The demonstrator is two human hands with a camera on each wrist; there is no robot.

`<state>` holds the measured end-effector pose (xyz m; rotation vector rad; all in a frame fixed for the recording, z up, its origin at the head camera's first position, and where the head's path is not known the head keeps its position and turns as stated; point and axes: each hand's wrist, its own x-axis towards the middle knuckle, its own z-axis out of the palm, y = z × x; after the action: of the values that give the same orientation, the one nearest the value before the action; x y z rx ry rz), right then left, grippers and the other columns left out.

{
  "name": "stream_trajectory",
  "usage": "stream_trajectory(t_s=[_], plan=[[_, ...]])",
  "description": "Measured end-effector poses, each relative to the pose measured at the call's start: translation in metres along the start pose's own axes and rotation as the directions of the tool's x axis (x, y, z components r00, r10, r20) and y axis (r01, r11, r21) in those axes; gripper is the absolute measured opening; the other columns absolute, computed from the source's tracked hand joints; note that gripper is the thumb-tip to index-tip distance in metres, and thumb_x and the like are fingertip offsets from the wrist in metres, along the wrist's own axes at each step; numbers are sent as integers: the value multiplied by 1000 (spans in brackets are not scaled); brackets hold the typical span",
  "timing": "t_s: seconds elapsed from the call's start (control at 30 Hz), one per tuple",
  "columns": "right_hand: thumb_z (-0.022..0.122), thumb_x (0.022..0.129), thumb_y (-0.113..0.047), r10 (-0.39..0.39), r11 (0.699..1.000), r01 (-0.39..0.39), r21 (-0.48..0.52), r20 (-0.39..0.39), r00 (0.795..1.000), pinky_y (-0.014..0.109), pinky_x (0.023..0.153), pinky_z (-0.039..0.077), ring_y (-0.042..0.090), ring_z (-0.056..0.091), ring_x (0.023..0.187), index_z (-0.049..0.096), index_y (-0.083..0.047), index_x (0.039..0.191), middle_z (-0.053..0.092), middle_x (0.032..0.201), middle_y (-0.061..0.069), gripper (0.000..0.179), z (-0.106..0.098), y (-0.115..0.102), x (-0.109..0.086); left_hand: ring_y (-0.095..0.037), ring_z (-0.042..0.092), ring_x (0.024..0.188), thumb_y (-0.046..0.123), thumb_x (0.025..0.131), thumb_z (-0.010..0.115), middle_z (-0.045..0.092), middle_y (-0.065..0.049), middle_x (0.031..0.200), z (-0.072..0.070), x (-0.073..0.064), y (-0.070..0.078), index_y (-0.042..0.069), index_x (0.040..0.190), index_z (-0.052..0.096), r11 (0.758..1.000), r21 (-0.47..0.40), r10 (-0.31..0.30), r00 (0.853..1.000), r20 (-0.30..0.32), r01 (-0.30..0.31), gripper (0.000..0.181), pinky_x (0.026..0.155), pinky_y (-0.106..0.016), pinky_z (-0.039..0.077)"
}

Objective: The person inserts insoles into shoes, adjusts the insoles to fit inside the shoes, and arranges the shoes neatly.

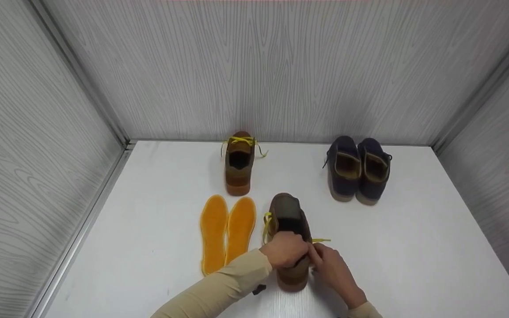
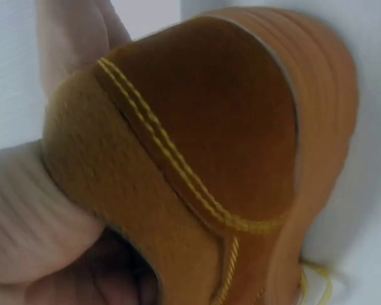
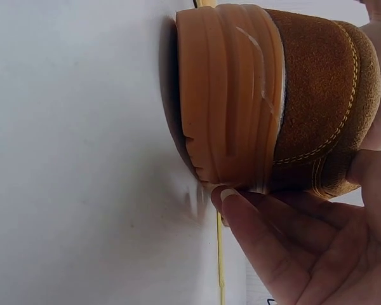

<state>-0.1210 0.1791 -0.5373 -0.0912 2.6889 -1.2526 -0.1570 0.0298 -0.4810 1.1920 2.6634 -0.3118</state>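
A brown lace-up shoe (image 1: 293, 276) with yellow laces stands upright on the white table, heel towards me, its tongue (image 1: 286, 205) raised. My left hand (image 1: 284, 249) reaches into the shoe's opening; its fingertips are hidden inside. In the left wrist view, the palm side of the left hand (image 2: 32, 216) lies against the collar. My right hand (image 1: 332, 267) holds the shoe's right side. In the right wrist view, the right hand (image 3: 317, 241) has its thumb at the collar and its fingers along the side near the sole.
Two orange insoles (image 1: 214, 234) lie side by side left of the shoe. The matching brown shoe (image 1: 238, 179) with tied yellow laces stands farther back. A pair of dark navy shoes (image 1: 344, 176) is at the back right. Grey wood-grain walls (image 1: 254, 66) enclose the table.
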Motion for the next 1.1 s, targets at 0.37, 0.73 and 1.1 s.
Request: stream_trajectory(t_s=[0.37, 0.73, 1.1], plan=[[37, 98, -54, 9, 1000, -9, 25, 8, 1000, 30, 62, 49, 12, 61, 70, 66, -4, 105, 65, 83, 0, 58, 2, 1, 2, -13, 56, 66, 25, 91, 63, 63, 2, 77, 13, -21, -6, 16, 90, 72, 994, -110, -51, 927, -372, 11, 13, 63, -25, 50], [63, 86, -52, -91, 995, 95, 15, -188, 978, 41, 81, 50, 21, 61, 102, 53, -9, 132, 57, 127, 6, 63, -10, -13, 13, -16, 52, 87, 27, 84, 70, 55, -2, 97, 25, -31, -36, 13, 101, 68, 882, -468, -390, 643, -659, 55, 22, 83, -24, 47], [76, 79, -25, -275, 886, 242, -396, -30, 961, 51, 94, 41, 40, 46, 121, 42, 2, 139, 43, 139, 23, 74, -31, -60, 60, -27, 44, 114, 31, 84, 70, 48, -14, 133, 6, -7, -53, 7, 141, 40, 763, -541, -555, 787, -269, 353, 69, 102, -40, 36]])
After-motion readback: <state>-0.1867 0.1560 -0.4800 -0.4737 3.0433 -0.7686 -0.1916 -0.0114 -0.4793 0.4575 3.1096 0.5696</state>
